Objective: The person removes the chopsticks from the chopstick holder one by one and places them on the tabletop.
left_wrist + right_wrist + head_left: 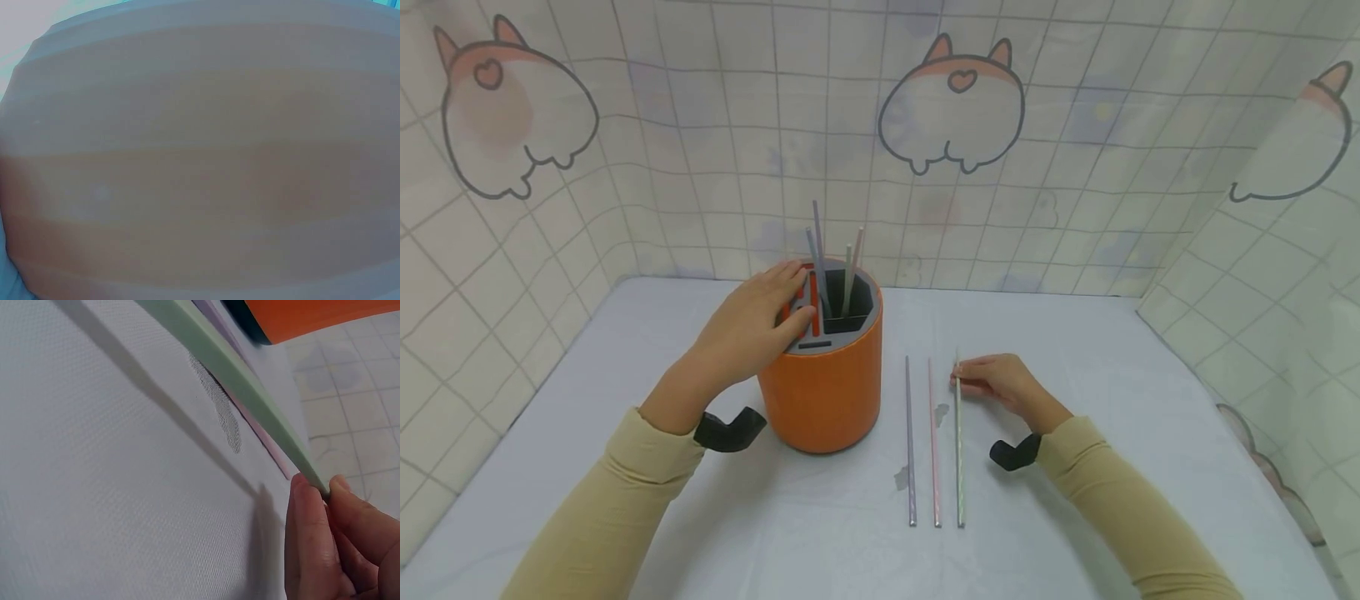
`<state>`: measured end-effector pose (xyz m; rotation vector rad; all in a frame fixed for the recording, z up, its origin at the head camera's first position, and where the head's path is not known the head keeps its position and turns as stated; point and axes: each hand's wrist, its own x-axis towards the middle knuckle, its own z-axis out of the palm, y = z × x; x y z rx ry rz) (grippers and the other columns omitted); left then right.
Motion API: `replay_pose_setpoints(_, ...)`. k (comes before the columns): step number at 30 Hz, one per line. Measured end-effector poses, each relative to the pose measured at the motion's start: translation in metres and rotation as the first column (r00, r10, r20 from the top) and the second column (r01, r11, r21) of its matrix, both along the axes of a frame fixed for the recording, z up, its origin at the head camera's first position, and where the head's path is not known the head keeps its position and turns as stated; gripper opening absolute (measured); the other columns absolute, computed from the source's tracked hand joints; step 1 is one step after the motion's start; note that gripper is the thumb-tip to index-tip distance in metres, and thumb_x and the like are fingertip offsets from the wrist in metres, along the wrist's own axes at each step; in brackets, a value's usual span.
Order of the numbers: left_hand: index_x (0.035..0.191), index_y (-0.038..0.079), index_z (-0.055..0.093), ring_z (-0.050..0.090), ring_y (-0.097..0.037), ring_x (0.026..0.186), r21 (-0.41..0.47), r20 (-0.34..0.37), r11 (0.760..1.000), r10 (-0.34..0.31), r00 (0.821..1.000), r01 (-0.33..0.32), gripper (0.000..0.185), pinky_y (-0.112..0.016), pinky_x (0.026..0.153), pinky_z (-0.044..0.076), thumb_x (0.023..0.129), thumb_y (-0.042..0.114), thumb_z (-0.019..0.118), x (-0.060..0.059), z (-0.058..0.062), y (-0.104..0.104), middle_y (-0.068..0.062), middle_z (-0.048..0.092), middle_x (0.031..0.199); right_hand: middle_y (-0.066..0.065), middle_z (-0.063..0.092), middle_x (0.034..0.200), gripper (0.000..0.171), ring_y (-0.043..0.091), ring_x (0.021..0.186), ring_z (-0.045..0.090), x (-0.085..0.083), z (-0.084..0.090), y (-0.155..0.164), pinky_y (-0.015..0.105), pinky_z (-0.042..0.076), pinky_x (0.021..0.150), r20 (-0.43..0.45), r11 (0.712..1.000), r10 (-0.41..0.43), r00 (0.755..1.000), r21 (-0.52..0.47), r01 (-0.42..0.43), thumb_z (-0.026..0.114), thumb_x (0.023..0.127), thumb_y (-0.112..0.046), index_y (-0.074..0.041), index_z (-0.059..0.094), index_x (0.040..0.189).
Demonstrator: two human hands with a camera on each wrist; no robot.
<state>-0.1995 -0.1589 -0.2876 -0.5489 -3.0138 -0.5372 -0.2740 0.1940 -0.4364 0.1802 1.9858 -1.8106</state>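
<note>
An orange round holder point(823, 387) with a grey divided top stands mid-table and has several straws point(817, 242) upright in it. My left hand point(758, 321) rests on its near-left rim, fingers laid over the grey insert. Three straws lie side by side on the white table: a grey one point(910, 442), a pink one point(933, 442) and a pale green one point(959, 442). My right hand point(992, 382) pinches the far end of the pale green straw point(237, 381) between thumb and fingertips point(306, 506). The left wrist view shows only the blurred orange holder wall point(200, 162).
The white cloth-covered table point(1112, 392) is walled by tiled curtain panels point(700, 150) at the back and on both sides. A small grey mark point(219, 406) lies on the cloth beside the straws.
</note>
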Motion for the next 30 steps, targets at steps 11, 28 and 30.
replay_pose_setpoints(11, 0.157, 0.004, 0.025, 0.015, -0.033, 0.155, 0.009, -0.004, 1.000, 0.001, 1.000, 0.000, 0.062, -0.053, 0.127, 0.015, 0.106, 0.035, 0.041, 0.001, -0.001, -0.001, -0.013, 0.020, 0.166, -0.004, 0.070, 0.066, 0.032, 0.003, 0.057, 0.066, -0.007, -0.008, -0.003, 0.016, 0.058, 0.060, -0.056, 0.971, -0.024, 0.998, 0.237, 0.037, 0.075, 0.087, -0.006, 0.014, 0.068, 0.112)
replay_pose_setpoints(28, 0.156, 0.003, 0.026, 0.016, -0.034, 0.155, 0.013, -0.017, 1.000, -0.008, 1.000, 0.008, 0.062, -0.053, 0.127, 0.015, 0.106, 0.034, 0.041, 0.002, -0.001, -0.001, -0.014, 0.020, 0.166, 0.012, 0.071, 0.124, 0.041, 0.018, 0.110, 0.071, -0.008, 0.085, -0.041, 0.031, 0.053, 0.103, -0.388, 0.978, 0.038, 0.921, 0.204, 0.045, 0.075, 0.089, -0.028, -0.005, 0.070, 0.123)
replay_pose_setpoints(30, 0.156, 0.003, 0.026, 0.016, -0.034, 0.155, 0.015, -0.017, 1.000, -0.009, 1.000, 0.009, 0.062, -0.053, 0.127, 0.016, 0.106, 0.035, 0.041, 0.001, -0.001, -0.001, -0.014, 0.020, 0.166, 0.011, 0.072, 0.122, 0.040, 0.017, 0.110, 0.071, -0.004, 0.099, -0.051, 0.029, 0.055, 0.099, -0.439, 0.989, 0.040, 0.898, 0.145, 0.027, 0.076, 0.089, -0.028, -0.005, 0.071, 0.121)
